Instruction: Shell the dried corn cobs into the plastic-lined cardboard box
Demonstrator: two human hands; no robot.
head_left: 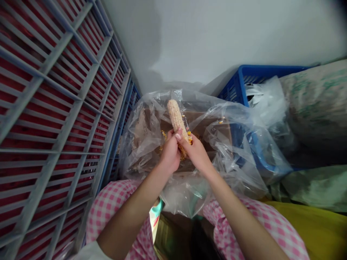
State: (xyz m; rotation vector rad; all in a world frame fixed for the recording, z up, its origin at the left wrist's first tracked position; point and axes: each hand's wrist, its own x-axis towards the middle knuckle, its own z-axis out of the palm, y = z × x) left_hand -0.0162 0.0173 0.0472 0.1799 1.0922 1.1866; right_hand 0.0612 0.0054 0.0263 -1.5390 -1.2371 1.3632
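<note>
Both hands are closed around a corn cob (pixel 175 116), mostly stripped and pale, with its far end pointing up and away from me. My left hand (pixel 171 151) wraps its lower left side, the thumb lying across it. On the other side my right hand (pixel 195 150) grips the near end, where some yellow kernels show at the fingers. Below the hands is a cardboard box (pixel 214 126) lined with a clear plastic bag (pixel 151 159). Loose yellow kernels lie inside it, partly hidden by my hands.
A tall slatted crate (pixel 61 148) with red contents stands close on the left. To the right, a blue basket (pixel 240 85) holds white plastic bags (pixel 271 103) and a large sack (pixel 317 104). A pale wall (pixel 195 39) rises behind the box. Yellow material (pixel 311 224) lies at lower right.
</note>
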